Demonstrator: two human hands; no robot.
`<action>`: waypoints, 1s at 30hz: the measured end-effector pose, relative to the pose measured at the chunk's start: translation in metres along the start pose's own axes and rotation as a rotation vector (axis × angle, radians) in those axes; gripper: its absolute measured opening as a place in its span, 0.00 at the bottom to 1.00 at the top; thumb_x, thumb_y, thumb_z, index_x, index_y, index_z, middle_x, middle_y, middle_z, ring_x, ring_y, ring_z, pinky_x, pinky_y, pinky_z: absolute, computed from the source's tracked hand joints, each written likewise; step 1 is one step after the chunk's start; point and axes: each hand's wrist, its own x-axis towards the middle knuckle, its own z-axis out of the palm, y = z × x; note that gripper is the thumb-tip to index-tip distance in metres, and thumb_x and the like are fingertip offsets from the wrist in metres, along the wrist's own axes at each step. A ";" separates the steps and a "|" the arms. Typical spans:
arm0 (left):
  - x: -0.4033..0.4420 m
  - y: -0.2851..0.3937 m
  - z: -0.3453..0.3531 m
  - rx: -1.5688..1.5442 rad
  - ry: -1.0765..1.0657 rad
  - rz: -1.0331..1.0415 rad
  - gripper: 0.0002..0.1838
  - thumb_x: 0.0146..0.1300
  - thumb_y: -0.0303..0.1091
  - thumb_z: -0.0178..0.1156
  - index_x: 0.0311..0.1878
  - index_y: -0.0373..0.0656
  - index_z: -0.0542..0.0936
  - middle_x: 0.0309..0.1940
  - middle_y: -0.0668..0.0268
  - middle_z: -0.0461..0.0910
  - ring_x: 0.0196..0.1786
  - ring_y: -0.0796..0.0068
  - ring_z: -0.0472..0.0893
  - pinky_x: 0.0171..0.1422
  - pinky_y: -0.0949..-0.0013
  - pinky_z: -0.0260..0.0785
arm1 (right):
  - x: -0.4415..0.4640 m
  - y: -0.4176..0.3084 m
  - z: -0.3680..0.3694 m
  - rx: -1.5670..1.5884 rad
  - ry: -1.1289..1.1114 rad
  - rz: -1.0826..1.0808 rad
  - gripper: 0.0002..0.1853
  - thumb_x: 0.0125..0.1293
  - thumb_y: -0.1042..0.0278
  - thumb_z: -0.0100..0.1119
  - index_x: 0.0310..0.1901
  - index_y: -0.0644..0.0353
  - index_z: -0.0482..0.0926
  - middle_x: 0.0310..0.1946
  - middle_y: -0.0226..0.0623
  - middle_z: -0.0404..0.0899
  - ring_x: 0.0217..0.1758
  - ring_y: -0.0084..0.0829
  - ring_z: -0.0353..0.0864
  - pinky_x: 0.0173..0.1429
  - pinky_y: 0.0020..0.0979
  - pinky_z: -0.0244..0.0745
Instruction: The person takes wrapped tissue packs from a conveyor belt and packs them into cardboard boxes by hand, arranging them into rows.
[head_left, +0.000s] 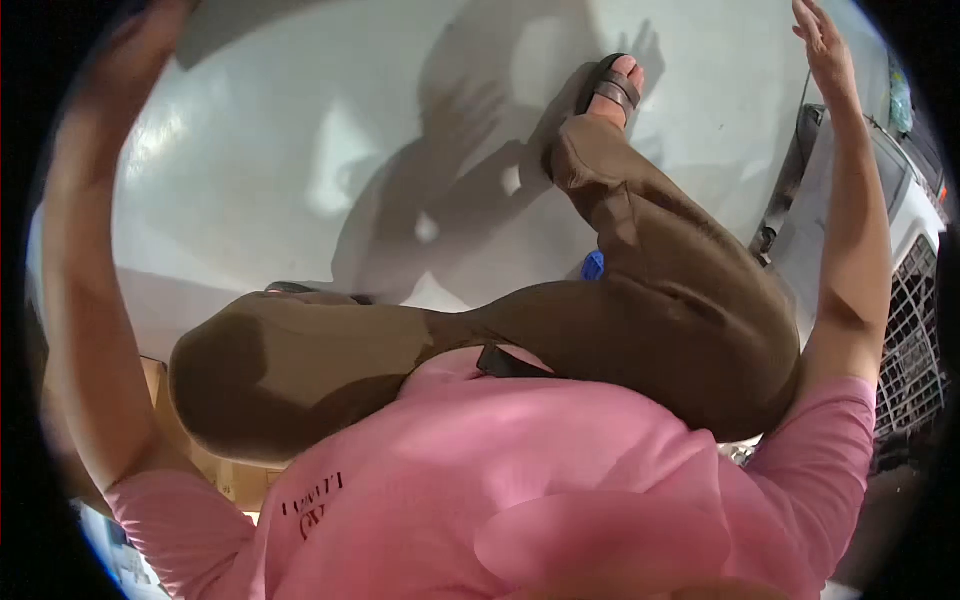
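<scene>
Both arms reach up along the sides of the view, bare below pink sleeves. My left hand (158, 12) is blurred and cut off by the top edge, so its fingers cannot be made out. At the top right, my right hand (826, 48) has its fingers stretched out, with nothing seen in it. It is above the pale floor (720, 130), near a white container. My brown-trousered legs (640, 320) are bent and spread, and one foot in a dark sandal (620, 88) rests on the floor.
A white container (850, 190) and a grey lattice crate (912, 335) stand on the right. Between the legs lies a small blue object (593, 265). Cardboard (235, 480) shows at lower left. Shadows of the arms and body fall across the floor.
</scene>
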 end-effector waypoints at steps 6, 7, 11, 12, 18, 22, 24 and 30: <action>0.072 0.036 0.156 0.033 -0.467 -0.031 0.32 0.61 0.37 0.60 0.67 0.40 0.62 0.64 0.45 0.64 0.68 0.46 0.62 0.70 0.50 0.57 | -0.048 0.122 0.071 0.245 -0.155 0.753 0.36 0.66 0.37 0.48 0.65 0.59 0.67 0.59 0.50 0.73 0.58 0.39 0.77 0.62 0.42 0.70; 0.077 0.030 0.181 -0.003 -0.478 -0.088 0.29 0.63 0.42 0.59 0.63 0.37 0.67 0.63 0.41 0.64 0.67 0.45 0.63 0.67 0.48 0.61 | -0.052 0.137 0.077 0.288 -0.155 0.803 0.37 0.66 0.36 0.49 0.65 0.60 0.68 0.59 0.49 0.73 0.57 0.38 0.78 0.61 0.41 0.70; 0.097 0.029 0.269 -0.067 -0.522 -0.480 0.33 0.60 0.45 0.60 0.64 0.34 0.66 0.66 0.37 0.59 0.70 0.40 0.57 0.72 0.48 0.54 | -0.040 0.192 0.113 0.173 -0.127 0.855 0.41 0.61 0.36 0.57 0.63 0.64 0.68 0.56 0.48 0.76 0.55 0.35 0.78 0.59 0.34 0.71; 0.104 0.035 0.294 -0.080 -0.482 -0.514 0.34 0.60 0.47 0.60 0.64 0.34 0.66 0.66 0.36 0.57 0.71 0.39 0.55 0.73 0.47 0.51 | -0.033 0.203 0.119 0.202 -0.113 0.906 0.41 0.60 0.36 0.57 0.63 0.65 0.68 0.56 0.48 0.76 0.57 0.36 0.78 0.60 0.34 0.70; 0.165 0.080 0.419 0.169 -0.380 -0.710 0.40 0.63 0.60 0.50 0.71 0.44 0.57 0.71 0.43 0.51 0.75 0.44 0.48 0.73 0.36 0.40 | -0.001 0.280 0.162 0.273 0.018 1.010 0.45 0.55 0.35 0.61 0.64 0.64 0.67 0.58 0.53 0.74 0.62 0.43 0.73 0.64 0.36 0.66; 0.167 0.085 0.452 0.345 -0.078 -0.661 0.36 0.66 0.68 0.36 0.73 0.63 0.56 0.72 0.57 0.54 0.74 0.52 0.52 0.70 0.33 0.41 | 0.040 0.336 0.187 0.104 0.213 1.013 0.43 0.55 0.39 0.63 0.62 0.66 0.67 0.58 0.55 0.72 0.61 0.46 0.73 0.63 0.38 0.67; 0.178 0.091 0.447 0.367 -0.184 -0.699 0.36 0.66 0.67 0.38 0.73 0.62 0.56 0.73 0.56 0.53 0.75 0.52 0.50 0.71 0.34 0.41 | 0.068 0.362 0.205 -0.054 0.380 0.947 0.31 0.61 0.49 0.61 0.55 0.69 0.74 0.51 0.58 0.76 0.56 0.51 0.76 0.60 0.41 0.70; 0.198 0.101 0.435 0.352 -0.329 -0.775 0.35 0.67 0.63 0.40 0.73 0.60 0.56 0.73 0.52 0.51 0.75 0.49 0.48 0.72 0.35 0.40 | 0.173 0.382 0.176 0.106 0.329 1.240 0.45 0.54 0.36 0.62 0.61 0.69 0.69 0.58 0.61 0.71 0.64 0.52 0.69 0.65 0.43 0.65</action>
